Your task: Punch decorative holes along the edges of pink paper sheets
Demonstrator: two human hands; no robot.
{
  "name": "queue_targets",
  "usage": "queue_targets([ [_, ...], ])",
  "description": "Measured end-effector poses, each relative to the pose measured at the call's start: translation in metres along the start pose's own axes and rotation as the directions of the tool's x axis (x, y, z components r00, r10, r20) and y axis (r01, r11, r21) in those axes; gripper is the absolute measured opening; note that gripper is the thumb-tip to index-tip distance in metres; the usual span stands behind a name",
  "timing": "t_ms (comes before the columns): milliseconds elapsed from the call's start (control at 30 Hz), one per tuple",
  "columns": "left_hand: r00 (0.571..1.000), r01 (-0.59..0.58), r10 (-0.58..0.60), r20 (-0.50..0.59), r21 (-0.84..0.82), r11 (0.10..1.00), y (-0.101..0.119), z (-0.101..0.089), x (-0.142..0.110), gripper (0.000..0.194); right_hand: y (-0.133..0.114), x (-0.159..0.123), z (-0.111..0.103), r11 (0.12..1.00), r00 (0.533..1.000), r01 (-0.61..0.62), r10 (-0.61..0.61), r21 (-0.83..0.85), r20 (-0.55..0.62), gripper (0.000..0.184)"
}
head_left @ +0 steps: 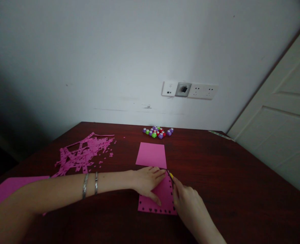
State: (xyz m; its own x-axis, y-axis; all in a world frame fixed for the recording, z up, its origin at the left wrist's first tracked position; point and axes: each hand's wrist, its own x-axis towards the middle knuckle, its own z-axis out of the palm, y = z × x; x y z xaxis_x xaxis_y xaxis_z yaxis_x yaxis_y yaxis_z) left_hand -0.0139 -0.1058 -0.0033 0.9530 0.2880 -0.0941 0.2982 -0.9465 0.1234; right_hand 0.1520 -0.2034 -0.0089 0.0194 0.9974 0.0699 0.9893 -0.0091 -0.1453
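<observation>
A pink sheet of paper (165, 198) lies in front of me, with small punched shapes showing dark along its right and bottom edges. Spread flat across its upper part, my left hand (148, 181) presses it to the table, fingers pointing right. My right hand (186, 200) is closed round a yellow utility knife (171, 175), mostly hidden by the fingers. The knife's thin tip meets the sheet's upper right edge, close to the left fingertips. Just beyond, a plain pink square of paper (152, 155) lies flat.
Pink paper scraps (82, 154) are heaped at the left, with tiny cut-outs around them. Another pink sheet (12, 189) lies under my left arm. Several purple, green and red craft punches (155, 132) stand near the wall. A ruler-like strip (221, 135) lies at the back right of the table (216, 176).
</observation>
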Motion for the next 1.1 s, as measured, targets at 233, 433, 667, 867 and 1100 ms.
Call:
queue_targets([
  [233,1.0,-0.003,0.002,0.016,0.047,0.999,0.001,-0.003,0.001,0.086,-0.007,0.0,-0.003,0.999,0.998,-0.036,0.038,-0.037,0.054,0.048],
  [433,1.0,-0.009,0.008,0.011,0.044,0.999,0.001,-0.002,0.002,0.087,-0.011,-0.001,-0.003,0.999,0.998,-0.023,0.025,-0.041,0.051,0.046],
  [667,0.999,-0.027,0.026,0.018,0.048,0.998,0.0,-0.003,0.002,0.087,-0.013,-0.007,-0.002,0.997,1.0,-0.011,0.013,-0.082,0.022,0.043],
  [867,0.999,-0.034,0.033,0.012,0.054,0.998,-0.001,-0.003,0.002,0.086,-0.014,-0.011,-0.003,0.996,1.0,-0.003,0.006,-0.087,0.028,0.042],
  [1100,1.0,-0.018,0.018,0.011,0.014,1.0,-0.001,-0.002,0.002,0.084,-0.014,-0.015,0.001,0.996,1.0,-0.005,0.004,-0.093,-0.007,0.043],
])
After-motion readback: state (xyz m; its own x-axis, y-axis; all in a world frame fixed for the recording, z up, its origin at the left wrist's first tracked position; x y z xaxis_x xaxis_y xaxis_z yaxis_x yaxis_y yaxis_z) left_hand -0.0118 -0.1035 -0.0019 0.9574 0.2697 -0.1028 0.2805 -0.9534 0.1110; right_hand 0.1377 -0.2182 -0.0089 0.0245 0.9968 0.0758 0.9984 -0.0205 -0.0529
